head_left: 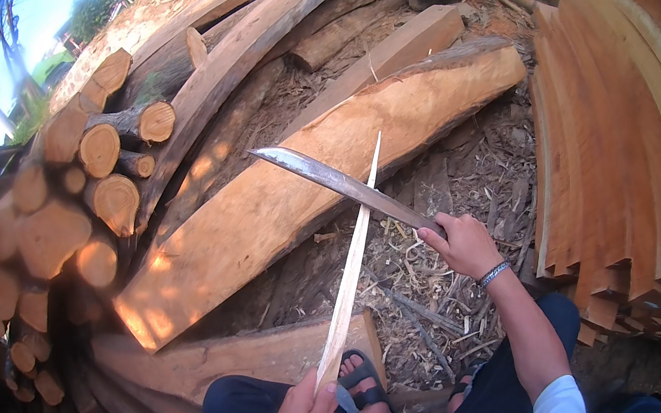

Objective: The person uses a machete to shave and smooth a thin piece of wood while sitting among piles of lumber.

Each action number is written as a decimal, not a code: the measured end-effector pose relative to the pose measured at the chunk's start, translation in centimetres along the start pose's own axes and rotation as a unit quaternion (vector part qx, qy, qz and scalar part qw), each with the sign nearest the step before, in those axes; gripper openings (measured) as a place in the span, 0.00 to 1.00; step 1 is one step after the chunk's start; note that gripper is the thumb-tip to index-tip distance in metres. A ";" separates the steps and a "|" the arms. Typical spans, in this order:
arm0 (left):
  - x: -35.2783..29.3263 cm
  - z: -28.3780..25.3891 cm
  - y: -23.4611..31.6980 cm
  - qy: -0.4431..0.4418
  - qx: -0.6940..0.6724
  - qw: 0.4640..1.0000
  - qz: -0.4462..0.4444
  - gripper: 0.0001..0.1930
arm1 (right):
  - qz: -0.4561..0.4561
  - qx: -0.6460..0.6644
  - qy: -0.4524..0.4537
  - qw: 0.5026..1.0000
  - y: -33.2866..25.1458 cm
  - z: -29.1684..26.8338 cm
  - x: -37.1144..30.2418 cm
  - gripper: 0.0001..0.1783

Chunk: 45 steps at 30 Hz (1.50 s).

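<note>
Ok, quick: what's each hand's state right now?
Left hand: closed around the lower part of a pale wooden stick.
Right hand: closed, holding a machete by its handle end.

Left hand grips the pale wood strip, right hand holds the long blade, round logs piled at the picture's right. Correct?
Not quite: the head view shows the round logs piled at the picture's left. The rest holds: left hand grips the pale wood strip, right hand holds the long blade.
</note>
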State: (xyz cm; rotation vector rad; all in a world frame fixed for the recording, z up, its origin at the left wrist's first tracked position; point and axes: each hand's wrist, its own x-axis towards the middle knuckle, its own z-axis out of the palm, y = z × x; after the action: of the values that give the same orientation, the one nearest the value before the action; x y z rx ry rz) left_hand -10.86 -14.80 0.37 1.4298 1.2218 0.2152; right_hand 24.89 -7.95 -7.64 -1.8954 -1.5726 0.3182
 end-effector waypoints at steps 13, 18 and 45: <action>-0.1 0.1 -0.1 -0.017 0.020 1.000 -0.001 0.11 | 0.083 0.054 0.034 0.994 1.3 0.8 1.3 0.36; 0.3 0.1 0.5 0.026 0.017 0.999 0.017 0.11 | 0.036 0.048 -0.014 0.998 1.1 0.7 0.4 0.36; 1.1 -1.6 1.3 0.090 0.052 0.993 0.057 0.11 | -0.082 0.016 -0.064 0.994 -5.1 2.1 -2.6 0.32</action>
State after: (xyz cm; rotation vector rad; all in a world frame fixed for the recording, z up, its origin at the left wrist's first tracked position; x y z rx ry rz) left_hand -10.85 -12.64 1.35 1.6003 1.3156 0.3700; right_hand 19.08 -9.34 -6.65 -1.7369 -1.7854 0.3982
